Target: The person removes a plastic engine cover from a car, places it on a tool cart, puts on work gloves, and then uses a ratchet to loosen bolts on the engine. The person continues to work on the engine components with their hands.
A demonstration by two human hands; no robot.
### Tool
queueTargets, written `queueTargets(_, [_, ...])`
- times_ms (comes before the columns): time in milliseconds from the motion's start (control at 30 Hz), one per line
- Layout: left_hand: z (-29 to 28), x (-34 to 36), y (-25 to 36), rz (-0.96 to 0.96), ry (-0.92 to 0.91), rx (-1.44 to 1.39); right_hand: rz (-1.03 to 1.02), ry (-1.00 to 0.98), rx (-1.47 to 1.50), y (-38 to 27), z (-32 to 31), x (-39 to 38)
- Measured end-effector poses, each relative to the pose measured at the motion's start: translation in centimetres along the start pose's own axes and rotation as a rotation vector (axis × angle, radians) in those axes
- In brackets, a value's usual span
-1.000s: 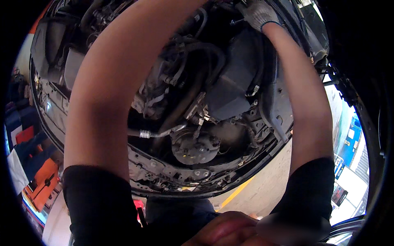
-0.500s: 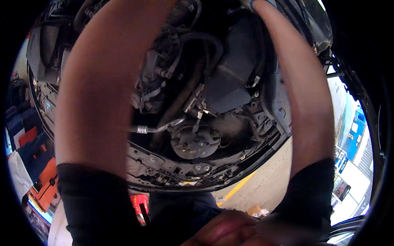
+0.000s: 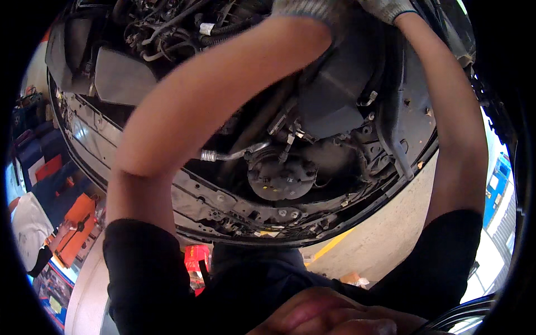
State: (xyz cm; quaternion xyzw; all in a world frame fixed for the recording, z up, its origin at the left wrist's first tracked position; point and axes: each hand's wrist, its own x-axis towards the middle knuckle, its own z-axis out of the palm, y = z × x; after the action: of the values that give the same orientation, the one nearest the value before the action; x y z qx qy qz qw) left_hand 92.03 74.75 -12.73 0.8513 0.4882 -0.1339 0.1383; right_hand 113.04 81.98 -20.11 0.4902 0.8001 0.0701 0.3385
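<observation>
Both arms reach up and away over an open car engine bay. My left hand (image 3: 306,7), in a pale knit work glove, is at the top edge, above the far end of a large dark plastic box (image 3: 334,100). My right hand (image 3: 391,8), gloved alike with a blue cuff edge, is just to its right, by the bay's right side. The fingers of both hands are cut off by the frame or lost in dark, so any held thing is hidden. Nearer me are a metal pipe (image 3: 237,152) with a ribbed end and a round dark part (image 3: 281,181).
The bay's front frame rail (image 3: 268,215) curves across between my body and the engine. Hoses and wiring (image 3: 167,33) crowd the far left, beside a grey panel (image 3: 124,75). A red package (image 3: 196,258) lies below. Orange items (image 3: 78,229) are at far left.
My left hand has come into view and shifted right, toward the right hand. The left elbow is now bent, and the engine bay appears slightly higher and further right.
</observation>
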Motion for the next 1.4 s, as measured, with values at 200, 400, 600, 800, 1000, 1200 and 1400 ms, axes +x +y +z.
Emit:
queueTargets(200, [-2.3, 14.3, -9.0, -0.119, 0.118, 0.165, 0.371, -0.152, 0.417, -2.9, -7.7, 2.5])
queueTargets(400, [-3.4, 9.9, -5.0, -0.06, 0.551, 0.358, 0.352, -0.029, 0.097, -1.8, -5.2, 1.4])
queueTargets(600, [3.6, -1.6, 0.9, 0.05, 0.348, 0.141, 0.304, -0.014, 0.188, -0.6, -1.5, -1.2])
queueTargets(800, [-3.1, -0.1, -3.1, -0.038, 0.178, 0.05, 0.281, -0.022, 0.376, -2.1, -4.7, -0.2])
queueTargets(1000, [-3.0, -5.4, -12.7, -0.275, 0.719, -0.296, 0.575, 0.047, 0.497, -0.4, -3.8, 4.7])
queueTargets(1200, [18.1, -26.6, -25.1, -0.684, 0.953, -0.221, 0.624, 0.165, 0.448, -0.2, -1.5, 6.2])
queueTargets(1400, [34.1, -35.6, -32.1, -1.157, 0.695, -0.238, 0.425, 0.245, 0.246, 0.0, -1.0, 3.9])
